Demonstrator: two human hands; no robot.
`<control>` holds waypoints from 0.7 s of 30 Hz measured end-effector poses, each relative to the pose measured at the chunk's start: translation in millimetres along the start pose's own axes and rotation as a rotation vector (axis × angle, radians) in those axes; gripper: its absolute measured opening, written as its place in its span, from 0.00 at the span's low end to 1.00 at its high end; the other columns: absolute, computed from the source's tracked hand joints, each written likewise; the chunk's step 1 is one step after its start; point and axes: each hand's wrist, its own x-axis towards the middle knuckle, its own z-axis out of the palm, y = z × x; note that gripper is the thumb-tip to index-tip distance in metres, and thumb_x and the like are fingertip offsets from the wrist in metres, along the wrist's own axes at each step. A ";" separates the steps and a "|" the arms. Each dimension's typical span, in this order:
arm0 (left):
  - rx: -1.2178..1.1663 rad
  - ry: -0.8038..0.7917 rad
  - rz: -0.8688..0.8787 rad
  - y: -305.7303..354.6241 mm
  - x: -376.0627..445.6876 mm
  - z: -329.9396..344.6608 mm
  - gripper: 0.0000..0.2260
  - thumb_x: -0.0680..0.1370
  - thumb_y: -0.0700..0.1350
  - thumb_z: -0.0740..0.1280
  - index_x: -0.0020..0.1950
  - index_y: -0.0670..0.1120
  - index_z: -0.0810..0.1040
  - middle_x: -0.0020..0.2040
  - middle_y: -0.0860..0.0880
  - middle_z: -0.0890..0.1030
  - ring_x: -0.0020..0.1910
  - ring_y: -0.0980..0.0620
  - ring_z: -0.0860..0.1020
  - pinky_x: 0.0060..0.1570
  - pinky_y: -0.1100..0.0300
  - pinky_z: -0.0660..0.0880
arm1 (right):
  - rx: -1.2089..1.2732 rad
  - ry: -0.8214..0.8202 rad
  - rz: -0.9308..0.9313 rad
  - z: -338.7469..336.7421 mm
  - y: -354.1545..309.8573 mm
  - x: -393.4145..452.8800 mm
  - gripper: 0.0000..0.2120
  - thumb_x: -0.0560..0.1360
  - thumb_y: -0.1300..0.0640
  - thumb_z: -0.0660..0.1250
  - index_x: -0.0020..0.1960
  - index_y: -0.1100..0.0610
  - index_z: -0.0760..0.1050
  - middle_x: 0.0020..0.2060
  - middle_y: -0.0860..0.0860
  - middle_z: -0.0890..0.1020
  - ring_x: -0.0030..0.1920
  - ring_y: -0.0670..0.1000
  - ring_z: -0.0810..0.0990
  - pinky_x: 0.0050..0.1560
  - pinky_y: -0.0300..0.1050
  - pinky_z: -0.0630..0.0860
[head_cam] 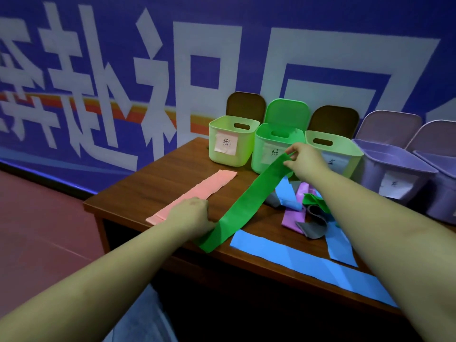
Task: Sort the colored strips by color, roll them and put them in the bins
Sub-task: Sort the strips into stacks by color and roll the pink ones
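A long green strip [249, 201] is stretched between my hands above the table. My right hand [304, 160] pinches its far end up in front of the green bins. My left hand [193, 213] grips its near end low at the table, partly over a pink strip [197, 191] that lies flat. A blue strip [308, 265] lies flat along the front edge. A tangled pile of blue, purple, grey and green strips [306, 206] sits under my right forearm.
Three green bins [230, 141] [266, 149] [345, 154] with paper labels and two purple bins [394, 176] [444, 191] line the back of the brown table [158, 178], lids open against a blue wall. The table's left edge drops to a red floor.
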 end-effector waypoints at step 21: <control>-1.199 -0.018 0.084 66.9 161.6 27.7 0.03 0.76 0.41 0.69 0.43 0.44 0.78 0.42 0.42 0.82 0.38 0.48 0.79 0.42 0.56 0.77 | -0.041 -0.099 -0.037 61.2 10.8 47.0 0.14 0.75 0.52 0.68 0.58 0.55 0.74 0.54 0.53 0.80 0.54 0.55 0.78 0.54 0.46 0.74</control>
